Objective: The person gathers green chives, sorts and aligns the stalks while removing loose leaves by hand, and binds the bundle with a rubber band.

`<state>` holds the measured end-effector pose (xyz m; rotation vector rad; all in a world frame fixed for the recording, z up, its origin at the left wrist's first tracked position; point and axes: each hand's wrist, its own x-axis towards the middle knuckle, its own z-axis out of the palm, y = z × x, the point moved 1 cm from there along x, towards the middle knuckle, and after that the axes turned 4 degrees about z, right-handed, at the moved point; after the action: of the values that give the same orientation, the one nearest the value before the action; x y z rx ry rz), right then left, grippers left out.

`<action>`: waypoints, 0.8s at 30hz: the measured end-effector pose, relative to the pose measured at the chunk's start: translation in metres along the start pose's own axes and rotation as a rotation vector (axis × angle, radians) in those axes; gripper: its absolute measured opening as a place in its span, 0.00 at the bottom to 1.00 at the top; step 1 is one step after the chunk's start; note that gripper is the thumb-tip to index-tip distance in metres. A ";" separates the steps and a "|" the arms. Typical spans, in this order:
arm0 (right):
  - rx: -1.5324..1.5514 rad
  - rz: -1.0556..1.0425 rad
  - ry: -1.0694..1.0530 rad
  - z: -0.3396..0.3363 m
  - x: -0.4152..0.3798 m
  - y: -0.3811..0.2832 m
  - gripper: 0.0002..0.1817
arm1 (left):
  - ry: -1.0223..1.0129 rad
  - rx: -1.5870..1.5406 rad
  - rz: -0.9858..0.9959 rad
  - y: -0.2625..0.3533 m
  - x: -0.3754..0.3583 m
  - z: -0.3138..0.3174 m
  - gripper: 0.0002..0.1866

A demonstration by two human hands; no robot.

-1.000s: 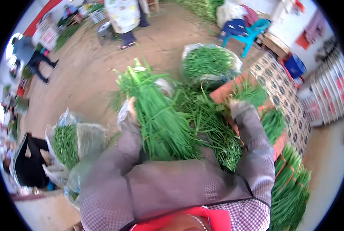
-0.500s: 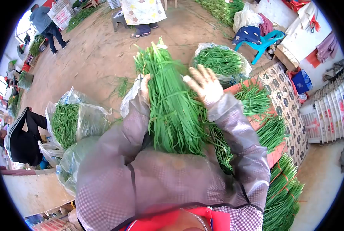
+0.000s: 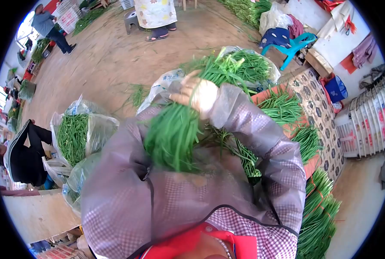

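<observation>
A thick bunch of green chives (image 3: 173,136) lies slanted in front of my chest, pale cut ends up to the right and leaf tips down to the left, blurred. My right hand (image 3: 203,96), in a pale glove, reaches across and is closed round its middle. My left sleeve (image 3: 151,114) comes up on the other side of the bunch; the left hand is mostly hidden behind the right hand and the leaves, so its grip does not show. Loose chives (image 3: 244,157) lie beside my right forearm.
Bundled chives (image 3: 283,110) lie on a reddish board at right, with tied bundles (image 3: 319,216) nearer me. Plastic bags of greens stand at left (image 3: 73,138) and ahead (image 3: 253,67). A turquoise chair (image 3: 291,49) and stacked white crates (image 3: 360,125) are farther right. Other people stand beyond.
The bunch has tipped from nearly upright to slanted, its cut ends swinging right and its leaf tips left. My right hand, spread beside it before, has come left and closed over it.
</observation>
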<state>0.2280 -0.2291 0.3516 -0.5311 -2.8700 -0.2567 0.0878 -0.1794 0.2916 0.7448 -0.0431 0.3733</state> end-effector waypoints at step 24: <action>1.492 0.376 0.201 0.094 -0.195 0.227 0.18 | 0.235 0.919 -0.374 0.049 -0.025 0.028 0.33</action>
<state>0.4733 -0.0657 0.2445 -0.5705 -1.8946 1.5803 0.0506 -0.1733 0.3401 1.5775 0.5157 0.1003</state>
